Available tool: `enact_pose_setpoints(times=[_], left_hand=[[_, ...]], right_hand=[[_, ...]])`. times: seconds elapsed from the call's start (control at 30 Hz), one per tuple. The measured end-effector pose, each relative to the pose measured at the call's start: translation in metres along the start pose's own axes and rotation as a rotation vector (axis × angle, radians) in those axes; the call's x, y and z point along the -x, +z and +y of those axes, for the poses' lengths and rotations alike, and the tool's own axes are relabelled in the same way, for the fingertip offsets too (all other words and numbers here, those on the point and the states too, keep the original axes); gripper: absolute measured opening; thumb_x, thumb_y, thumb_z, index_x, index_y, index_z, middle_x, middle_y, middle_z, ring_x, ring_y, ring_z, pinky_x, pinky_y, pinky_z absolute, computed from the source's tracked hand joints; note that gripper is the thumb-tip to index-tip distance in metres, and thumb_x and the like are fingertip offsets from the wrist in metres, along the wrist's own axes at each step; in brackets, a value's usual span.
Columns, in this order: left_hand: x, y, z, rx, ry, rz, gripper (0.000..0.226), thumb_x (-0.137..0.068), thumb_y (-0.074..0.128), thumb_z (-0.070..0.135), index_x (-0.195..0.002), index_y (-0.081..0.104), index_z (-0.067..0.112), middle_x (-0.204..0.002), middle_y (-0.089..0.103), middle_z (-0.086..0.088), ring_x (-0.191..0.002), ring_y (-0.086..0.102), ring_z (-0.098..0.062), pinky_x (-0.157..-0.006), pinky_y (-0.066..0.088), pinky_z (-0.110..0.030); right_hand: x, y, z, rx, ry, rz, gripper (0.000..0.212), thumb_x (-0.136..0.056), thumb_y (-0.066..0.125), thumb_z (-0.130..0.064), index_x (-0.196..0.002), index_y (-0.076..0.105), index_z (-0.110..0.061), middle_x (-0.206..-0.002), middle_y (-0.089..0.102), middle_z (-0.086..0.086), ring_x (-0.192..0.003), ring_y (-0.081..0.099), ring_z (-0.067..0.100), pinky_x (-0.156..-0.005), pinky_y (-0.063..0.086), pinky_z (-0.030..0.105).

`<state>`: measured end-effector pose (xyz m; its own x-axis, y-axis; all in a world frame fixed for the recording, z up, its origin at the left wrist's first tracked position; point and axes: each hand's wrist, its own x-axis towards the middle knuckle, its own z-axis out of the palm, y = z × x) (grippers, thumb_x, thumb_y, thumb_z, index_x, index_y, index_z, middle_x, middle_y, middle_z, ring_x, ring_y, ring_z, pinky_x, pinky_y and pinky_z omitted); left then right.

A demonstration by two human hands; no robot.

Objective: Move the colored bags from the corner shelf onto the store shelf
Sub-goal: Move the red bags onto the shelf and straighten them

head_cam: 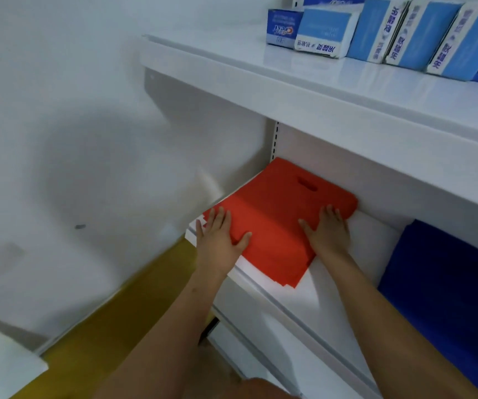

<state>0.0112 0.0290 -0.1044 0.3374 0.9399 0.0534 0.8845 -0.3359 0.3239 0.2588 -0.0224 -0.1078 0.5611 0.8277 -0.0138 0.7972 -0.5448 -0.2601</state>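
Here I have the red bags lying flat on the store shelf; left hand and right hand press open-palmed on them, gripping nothing, likely squaring the stack beside the blue bags.

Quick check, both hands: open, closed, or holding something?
Left hand: open, flat on the red bags, near their left edge.
Right hand: open, flat on the same stack, right side.
Neither grips anything.

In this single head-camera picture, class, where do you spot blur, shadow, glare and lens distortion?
Head view: soft blur throughout, so the tissue packs' print is hard to read; a broad shadow falls on the wall; glare sheens the upper shelf; wide-angle bending curves the shelf edges.
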Motion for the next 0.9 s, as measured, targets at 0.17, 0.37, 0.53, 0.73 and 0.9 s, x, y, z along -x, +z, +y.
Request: enact_pose_setpoints(times=[0.17,0.37,0.53,0.73,0.9], left_hand=[[-0.001,0.002,0.008,-0.024,0.042,0.042,0.063,-0.101,0.032,0.058,-0.152,0.037,0.022,-0.160,0.032,0.001,-0.152,0.014,-0.019,-0.123,-0.006,-0.047],[0.004,-0.009,0.039,0.055,0.085,0.094,0.036,-0.105,0.038,0.027,-0.126,0.064,0.014,-0.126,0.067,-0.006,-0.126,0.055,-0.025,-0.122,0.003,-0.042],[0.021,-0.027,0.055,0.452,0.057,0.158,0.040,-0.105,0.040,0.020,-0.142,0.054,0.013,-0.145,0.053,-0.009,-0.134,0.049,-0.025,-0.114,0.034,-0.034],[0.062,-0.043,0.086,0.624,0.123,0.231,0.040,-0.105,0.040,0.017,-0.143,0.051,0.010,-0.146,0.052,-0.009,-0.137,0.046,-0.022,-0.115,0.032,-0.028],[0.105,-0.039,0.124,0.697,0.244,0.197,0.039,-0.104,0.044,0.014,-0.141,0.053,0.011,-0.145,0.053,-0.006,-0.136,0.047,-0.019,-0.111,0.028,-0.018]], right_hand=[[-0.001,-0.005,-0.011,0.110,-0.095,0.060,0.050,-0.102,0.035,-0.040,-0.143,0.042,-0.012,-0.150,0.042,0.009,-0.139,0.036,0.022,-0.117,0.014,0.036],[0.015,-0.017,-0.009,-0.099,-0.083,0.106,0.040,-0.104,0.036,-0.027,-0.135,0.053,-0.009,-0.138,0.054,0.012,-0.127,0.048,0.027,-0.111,0.025,0.035],[0.038,-0.039,-0.005,-0.343,0.049,0.160,0.042,-0.104,0.037,-0.034,-0.136,0.054,-0.013,-0.141,0.052,0.011,-0.126,0.050,0.030,-0.103,0.039,0.036],[0.074,-0.073,0.015,-0.474,0.031,0.272,0.037,-0.105,0.037,-0.031,-0.123,0.060,-0.009,-0.125,0.063,0.015,-0.112,0.058,0.033,-0.094,0.043,0.035],[0.136,-0.099,0.067,-0.547,0.050,0.454,0.036,-0.103,0.043,-0.026,-0.131,0.058,-0.007,-0.130,0.061,0.009,-0.116,0.058,0.024,-0.094,0.037,0.019]])
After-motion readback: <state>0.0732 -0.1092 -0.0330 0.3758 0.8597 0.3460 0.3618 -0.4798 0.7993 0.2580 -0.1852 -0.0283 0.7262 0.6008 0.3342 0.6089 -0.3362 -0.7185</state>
